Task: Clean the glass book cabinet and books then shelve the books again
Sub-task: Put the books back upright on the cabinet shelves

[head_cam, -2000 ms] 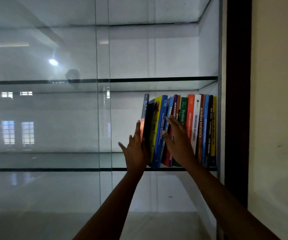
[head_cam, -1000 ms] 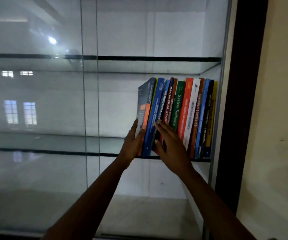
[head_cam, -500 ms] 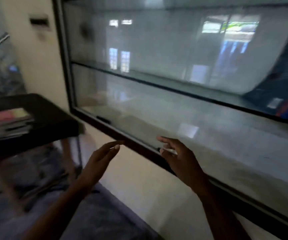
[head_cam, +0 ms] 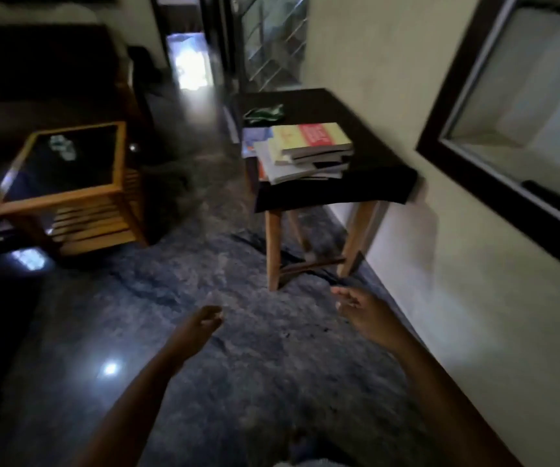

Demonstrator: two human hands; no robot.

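Note:
A stack of several books (head_cam: 305, 151), topped by one with a yellow and red cover, lies on a dark-topped table (head_cam: 366, 156) with wooden legs against the wall. A green cloth (head_cam: 263, 113) sits behind the stack. The glass cabinet's dark frame (head_cam: 494, 183) shows at the upper right; its shelved books are out of view. My left hand (head_cam: 197, 326) and my right hand (head_cam: 362, 310) hang in the air over the floor, well short of the table, fingers loosely curled and holding nothing.
A wooden side table with a dark glass top (head_cam: 66, 160) stands at the left. A dark sofa (head_cam: 42, 69) lies behind it. A grey-blue rug (head_cam: 238, 348) covers the floor between the tables. A doorway (head_cam: 189, 65) opens at the back.
Both hands left the shelved books and dropped down. My view swung left from the cabinet to the table with the stacked books.

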